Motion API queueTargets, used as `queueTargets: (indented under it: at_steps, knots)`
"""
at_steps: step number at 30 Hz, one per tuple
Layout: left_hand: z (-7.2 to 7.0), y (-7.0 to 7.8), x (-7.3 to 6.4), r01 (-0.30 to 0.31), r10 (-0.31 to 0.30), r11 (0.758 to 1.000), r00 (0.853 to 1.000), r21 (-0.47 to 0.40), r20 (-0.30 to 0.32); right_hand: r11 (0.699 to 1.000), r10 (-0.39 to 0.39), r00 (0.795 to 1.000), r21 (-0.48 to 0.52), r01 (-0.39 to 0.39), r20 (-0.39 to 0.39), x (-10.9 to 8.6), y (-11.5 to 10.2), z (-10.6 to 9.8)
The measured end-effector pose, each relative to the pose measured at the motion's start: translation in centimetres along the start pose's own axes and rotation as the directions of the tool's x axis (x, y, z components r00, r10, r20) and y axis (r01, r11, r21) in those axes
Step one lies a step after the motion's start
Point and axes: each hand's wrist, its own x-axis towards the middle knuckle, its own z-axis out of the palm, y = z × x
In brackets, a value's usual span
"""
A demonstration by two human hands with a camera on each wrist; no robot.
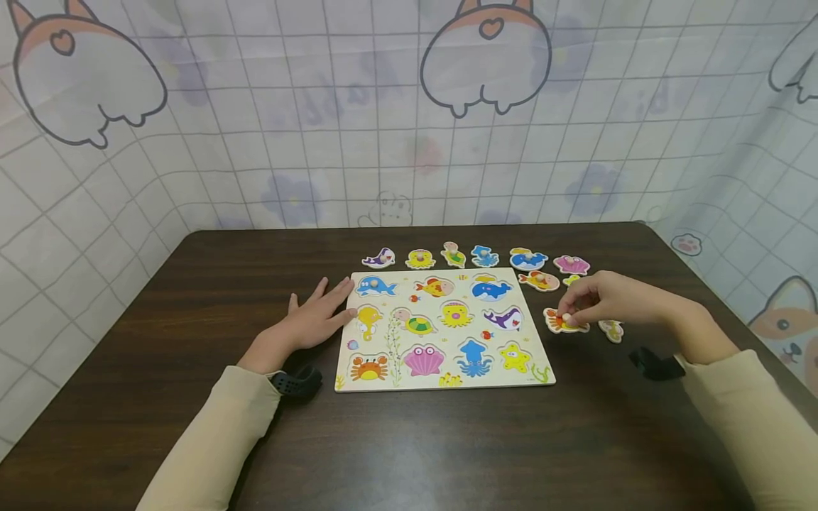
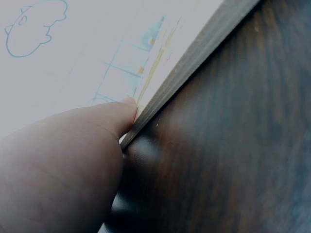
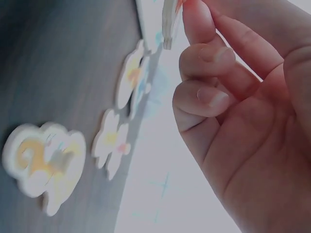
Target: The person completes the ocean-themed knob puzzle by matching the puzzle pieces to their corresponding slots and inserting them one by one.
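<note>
A white puzzle board [image 1: 409, 333] with sea-animal shapes lies flat on the table. My left hand [image 1: 311, 317] rests at its left edge with fingers spread, and the thumb [image 2: 124, 114] touches that edge in the left wrist view. To the right of the board, my right hand [image 1: 594, 299] pinches an orange crab piece [image 1: 554, 323] by its knob. Only the edge of the crab piece [image 3: 167, 24] shows in the right wrist view. A yellow seahorse piece [image 1: 611, 331] lies just right of that hand. A blue dolphin piece [image 1: 375, 286] with a knob sits at the board's top left.
Along the board's far side lie several knobbed pieces, among them a purple whale [image 1: 380, 258], a yellow octopus [image 1: 420, 260] and a pink shell [image 1: 571, 265]. A fish piece [image 1: 539, 281] lies near the top-right corner. Dark wooden table [image 1: 409, 454] surrounds the board; a patterned cloth [image 1: 383, 142] hangs behind.
</note>
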Motion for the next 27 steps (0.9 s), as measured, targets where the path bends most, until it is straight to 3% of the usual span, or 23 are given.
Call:
queueTargets:
  at_steps: [7, 14, 27]
  knots:
    - [-0.1, 0.0, 0.0, 0.004, -0.004, 1.0, 1.0, -0.008, 0.003, 0.995, -0.099, 0.995, 0.004, 0.099, -0.002, 1.5, -1.5, 0.2]
    - [-0.1, 0.1, 0.0, 0.0, 0.0, 1.0, 1.0, -0.004, 0.007, 0.989, -0.143, 0.99, 0.043, 0.143, -0.001, 3.1, -3.6, 1.5]
    - [-0.2, 0.2, -0.1, -0.001, 0.001, 1.0, 1.0, 0.003, 0.001, 0.965, -0.262, 0.965, -0.012, 0.262, 0.012, 6.7, -7.1, 4.0]
